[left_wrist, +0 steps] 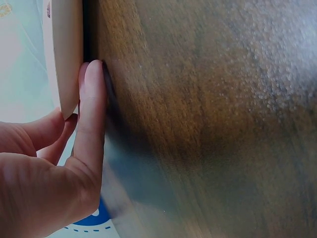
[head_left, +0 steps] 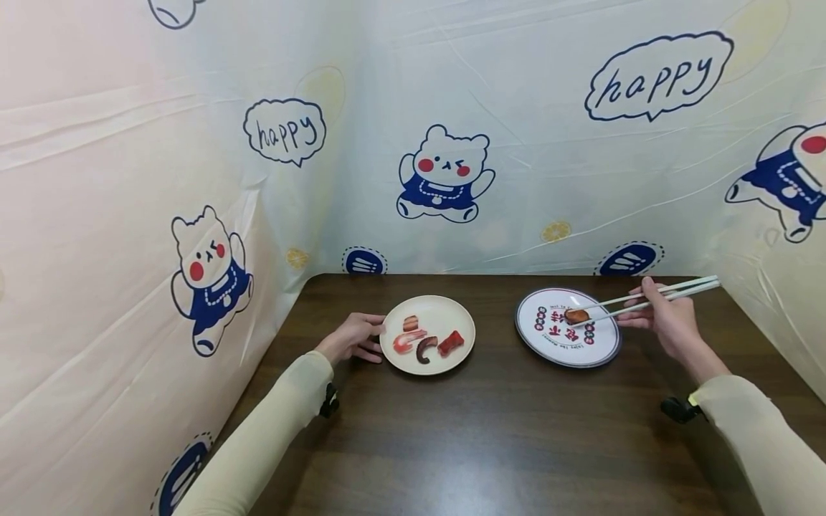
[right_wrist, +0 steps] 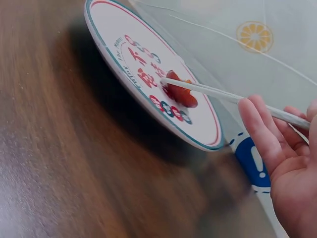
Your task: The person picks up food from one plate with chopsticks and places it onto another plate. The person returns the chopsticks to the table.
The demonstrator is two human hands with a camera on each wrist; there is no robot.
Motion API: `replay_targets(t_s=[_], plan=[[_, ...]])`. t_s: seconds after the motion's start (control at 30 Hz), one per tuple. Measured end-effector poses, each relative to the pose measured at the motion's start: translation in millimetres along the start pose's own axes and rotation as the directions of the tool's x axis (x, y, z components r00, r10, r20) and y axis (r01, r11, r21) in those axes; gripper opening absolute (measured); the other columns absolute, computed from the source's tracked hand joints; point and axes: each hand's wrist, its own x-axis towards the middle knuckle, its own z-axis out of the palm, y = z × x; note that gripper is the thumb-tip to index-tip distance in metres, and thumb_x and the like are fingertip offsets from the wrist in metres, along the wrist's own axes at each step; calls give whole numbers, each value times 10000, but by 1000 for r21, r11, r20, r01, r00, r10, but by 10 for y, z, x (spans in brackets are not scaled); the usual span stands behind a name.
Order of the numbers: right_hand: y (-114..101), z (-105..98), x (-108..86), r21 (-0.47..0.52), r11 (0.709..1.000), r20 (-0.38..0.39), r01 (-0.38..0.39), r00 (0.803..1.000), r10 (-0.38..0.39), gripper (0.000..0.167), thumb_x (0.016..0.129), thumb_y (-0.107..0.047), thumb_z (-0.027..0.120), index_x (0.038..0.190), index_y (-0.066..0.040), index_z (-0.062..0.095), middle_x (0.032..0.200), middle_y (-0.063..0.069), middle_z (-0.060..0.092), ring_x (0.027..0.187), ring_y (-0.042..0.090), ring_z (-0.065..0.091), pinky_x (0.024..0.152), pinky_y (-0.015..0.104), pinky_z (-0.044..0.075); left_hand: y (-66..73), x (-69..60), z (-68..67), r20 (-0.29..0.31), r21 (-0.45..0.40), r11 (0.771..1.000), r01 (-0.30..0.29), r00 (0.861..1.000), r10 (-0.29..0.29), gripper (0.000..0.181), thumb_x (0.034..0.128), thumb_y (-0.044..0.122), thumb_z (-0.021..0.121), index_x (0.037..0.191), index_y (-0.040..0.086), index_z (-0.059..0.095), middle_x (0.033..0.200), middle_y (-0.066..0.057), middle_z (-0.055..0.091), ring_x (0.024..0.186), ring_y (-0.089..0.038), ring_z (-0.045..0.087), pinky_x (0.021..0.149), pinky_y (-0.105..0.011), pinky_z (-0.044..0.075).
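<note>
On the left, a cream plate (head_left: 427, 367) carries a shrimp (head_left: 409, 341), a curled dark tentacle (head_left: 424, 350), a red meat-like piece (head_left: 450, 343) and a small striped slice (head_left: 410, 323). My left hand (head_left: 353, 337) pinches this plate's left rim; in the left wrist view, the thumb meets the edge and fingers (left_wrist: 91, 124) reach underneath. My right hand (head_left: 671, 322) grips a pair of pale chopsticks (head_left: 684, 289). Their tips are at a glossy reddish-brown food piece (right_wrist: 182, 90) over the white printed plate (head_left: 542, 347); whether it is lifted, I cannot tell.
Both plates stand on a dark brown wooden table (head_left: 464, 444). A pale cloth (head_left: 516, 143) with cartoon bears and "happy" bubbles rises behind it and along both sides. Wrist straps with dark devices (head_left: 679, 410) sit on both sleeves.
</note>
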Motion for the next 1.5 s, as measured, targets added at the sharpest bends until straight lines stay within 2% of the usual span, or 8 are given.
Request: replay_targets(t_s=[0.2,0.4,0.57,0.7,0.8,1.0,1.23,1.5], plan=[[-81,23,11,-142,988,40,58,998,-53,345,1103,-265,563,1105,75,620,878,145,731,696,308,771,659,432,645,1,3,-1,-3,5,1000,4,1000,-4,471,1108,126,546,1574,78,497,1351,-224,605,833,-269,720,743,-466,665],[-104,82,16,-226,970,67,90,995,-77,383,1102,-264,570,1100,115,620,882,162,729,669,292,764,630,434,645,-7,12,1,-2,1,1000,9,1000,-9,478,1104,129,558,1575,83,497,1349,-219,605,833,-268,718,743,-462,665],[-79,103,30,-246,965,24,95,996,-92,444,1110,-280,548,1122,164,541,844,153,723,661,285,765,630,419,644,-17,15,10,-1,-5,1000,-1,1000,1,473,1103,117,554,1572,84,503,1352,-220,610,825,-263,723,737,-468,666],[-45,99,38,-263,962,-29,68,997,-78,494,1113,-334,524,1155,157,487,808,132,741,667,269,769,640,390,642,-16,10,14,-3,-1,1000,-1,1000,1,469,1102,115,555,1568,85,510,1346,-217,615,815,-259,722,736,-468,666],[-23,99,34,-246,968,-57,44,997,-59,519,1107,-367,519,1165,146,473,809,148,751,677,262,772,652,375,641,-6,9,13,-7,1,1000,1,1000,-1,469,1102,119,555,1568,88,510,1348,-219,609,807,-258,716,735,-464,666],[11,103,26,-112,994,-81,-17,997,8,458,1097,-368,534,1133,88,530,829,164,752,709,275,779,689,380,645,-10,1,12,-12,-5,1000,4,1000,-4,463,1104,122,556,1564,91,518,1365,-222,597,796,-255,713,731,-460,667],[51,56,82,75,995,-14,-70,997,72,383,1121,-288,485,1026,43,652,847,184,755,737,302,781,726,405,651,-21,1,19,-12,-1,1000,3,1000,-3,469,1101,117,559,1567,92,514,1323,-216,614,795,-257,717,730,-466,666],[40,61,203,88,987,87,-136,988,128,379,1121,-313,479,1020,13,645,856,180,754,751,283,780,735,380,658,-12,5,16,-11,3,1000,-10,1000,10,454,1100,121,562,1553,101,536,1263,-204,641,807,-257,731,723,-466,667]])
